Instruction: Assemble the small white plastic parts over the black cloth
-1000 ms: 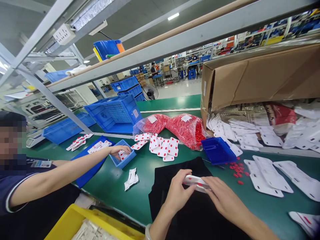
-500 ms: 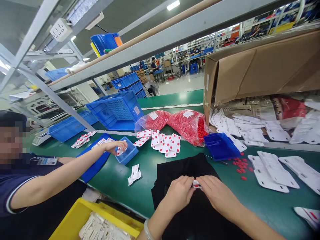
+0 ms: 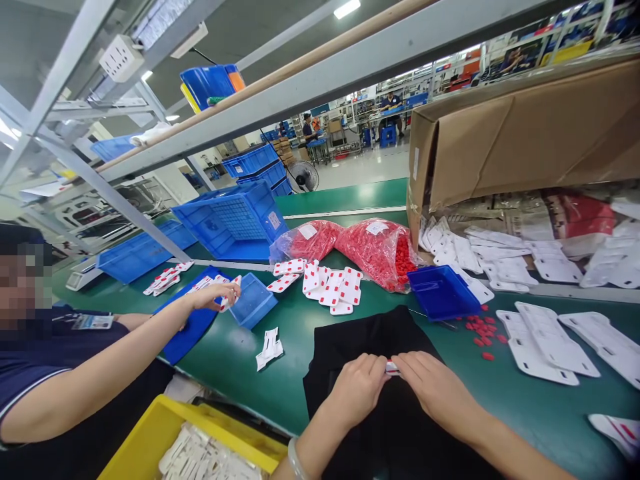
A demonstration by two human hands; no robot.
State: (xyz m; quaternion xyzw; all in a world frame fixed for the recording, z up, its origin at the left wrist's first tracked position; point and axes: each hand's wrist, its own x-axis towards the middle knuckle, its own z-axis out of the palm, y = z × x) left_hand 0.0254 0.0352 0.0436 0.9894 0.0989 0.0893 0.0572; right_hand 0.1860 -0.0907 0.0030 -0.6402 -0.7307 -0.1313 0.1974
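Nearest, a left hand [image 3: 356, 390] and a right hand [image 3: 435, 393], both clenched at the fingertips on one small red-marked white strip [image 3: 393, 368]. Strip pinched just between the two hands, mostly hidden by the fingers, directly above a black cloth [image 3: 365, 340]. Beside the left forearm, one yellow crate [image 3: 163, 417] packed with white pieces [image 3: 210, 457]. To the right of the cloth, three large white blanks [image 3: 555, 337] and a scatter of red caps [image 3: 480, 337], none touching the hands. To the left, on the green bench [image 3: 240, 380], one folded white piece [image 3: 269, 350]. Farther left, a co-worker's hand [image 3: 210, 297] closed on a red-dotted card [image 3: 225, 303], just beside one small blue tray [image 3: 255, 300] and over one flat blue tray [image 3: 187, 320]. Farther on, a loose pile of red-dotted cards [image 3: 330, 287], two clear bags of red parts [image 3: 375, 253], and one blue bin [image 3: 443, 293]. Beyond those, one tipped blue crate [image 3: 230, 223], one cardboard box [image 3: 500, 140], and one fan [image 3: 303, 177].
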